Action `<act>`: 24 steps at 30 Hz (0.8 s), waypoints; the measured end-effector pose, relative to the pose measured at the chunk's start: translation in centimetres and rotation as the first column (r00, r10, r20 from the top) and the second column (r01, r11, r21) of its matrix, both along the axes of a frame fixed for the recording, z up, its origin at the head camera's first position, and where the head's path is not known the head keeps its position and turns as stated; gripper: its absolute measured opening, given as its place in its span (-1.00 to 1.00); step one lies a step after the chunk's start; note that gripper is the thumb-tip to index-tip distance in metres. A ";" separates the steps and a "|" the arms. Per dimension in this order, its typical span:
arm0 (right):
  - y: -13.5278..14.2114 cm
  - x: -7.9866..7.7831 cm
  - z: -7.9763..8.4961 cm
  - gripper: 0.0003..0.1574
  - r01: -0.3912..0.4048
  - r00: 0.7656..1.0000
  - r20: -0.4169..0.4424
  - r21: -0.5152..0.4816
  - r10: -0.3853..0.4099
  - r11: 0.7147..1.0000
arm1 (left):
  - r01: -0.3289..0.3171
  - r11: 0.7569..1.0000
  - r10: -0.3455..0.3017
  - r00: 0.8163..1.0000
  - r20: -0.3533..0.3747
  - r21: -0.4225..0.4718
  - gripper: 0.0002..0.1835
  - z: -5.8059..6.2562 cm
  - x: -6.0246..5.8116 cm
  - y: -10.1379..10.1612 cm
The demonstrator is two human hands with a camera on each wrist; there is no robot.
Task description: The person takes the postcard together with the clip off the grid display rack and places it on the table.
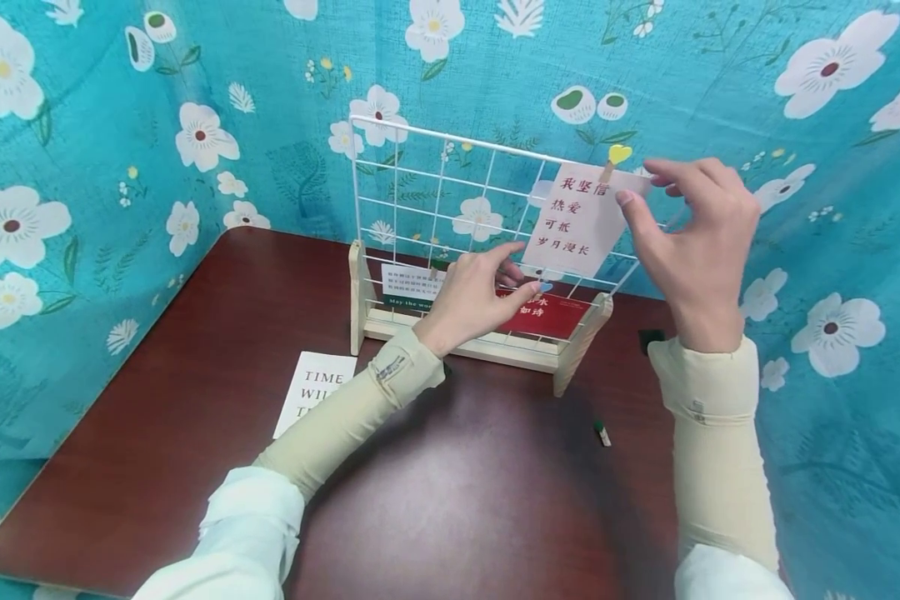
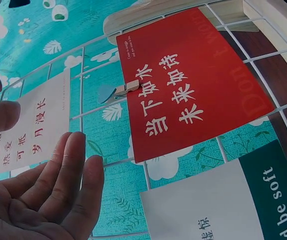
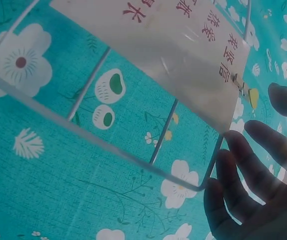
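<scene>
A pale card with red Chinese writing (image 1: 570, 225) hangs on a white wire grid rack (image 2: 81, 75), held at its top by a wooden clip with a yellow heart (image 1: 619, 154). My right hand (image 1: 701, 229) is at the card's upper right corner, fingers spread and thumb apart from them. Fingertips (image 3: 232, 142) are right at the corner. Lower down, my left hand (image 1: 476, 287) hovers before the grid with loosely bent fingers and nothing between them. Beside it, a red card (image 2: 183, 95) hangs from a clip with a blue heart (image 2: 105, 93).
A white and green card (image 1: 407, 283) hangs low on the grid's left. The rack stands on wooden feet (image 1: 570, 350). On the dark table (image 1: 157, 392) lie a white "TIME" card (image 1: 318, 375) and a small green-topped clip (image 1: 602, 433). Flowered blue cloth (image 1: 270, 75) surrounds the table.
</scene>
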State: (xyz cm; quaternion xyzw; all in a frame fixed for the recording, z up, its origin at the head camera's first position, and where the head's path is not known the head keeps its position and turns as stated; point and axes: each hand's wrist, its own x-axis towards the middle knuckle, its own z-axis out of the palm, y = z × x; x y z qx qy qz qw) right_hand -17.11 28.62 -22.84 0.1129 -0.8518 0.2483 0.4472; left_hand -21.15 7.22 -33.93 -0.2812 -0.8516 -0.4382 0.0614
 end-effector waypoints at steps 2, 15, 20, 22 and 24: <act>-0.2 -0.3 0.2 -0.51 -0.001 1.000 0.002 -0.001 0.001 1.000 | -0.003 1.000 0.003 1.000 0.001 0.017 -0.34 0.0 0.0 0.2; -1.1 -1.9 1.4 -0.45 -0.020 1.000 0.013 0.066 0.019 0.998 | -0.004 0.991 0.016 0.996 -0.091 0.132 -0.70 -0.2 -0.2 0.9; -1.6 -2.3 1.5 -0.55 0.010 0.999 0.046 0.012 -0.011 1.000 | -0.004 0.988 0.016 0.997 -0.073 0.156 -0.80 -0.1 -0.1 1.1; -1.6 -2.3 1.5 -0.58 0.019 0.998 0.055 0.007 -0.020 1.000 | -0.006 0.987 0.017 0.998 -0.067 0.160 -0.82 -0.1 -0.2 1.1; -1.6 -2.4 1.5 -0.60 0.026 0.998 0.065 0.011 -0.027 1.000 | -0.004 0.986 0.014 0.998 -0.059 0.168 -0.83 0.0 -0.2 1.1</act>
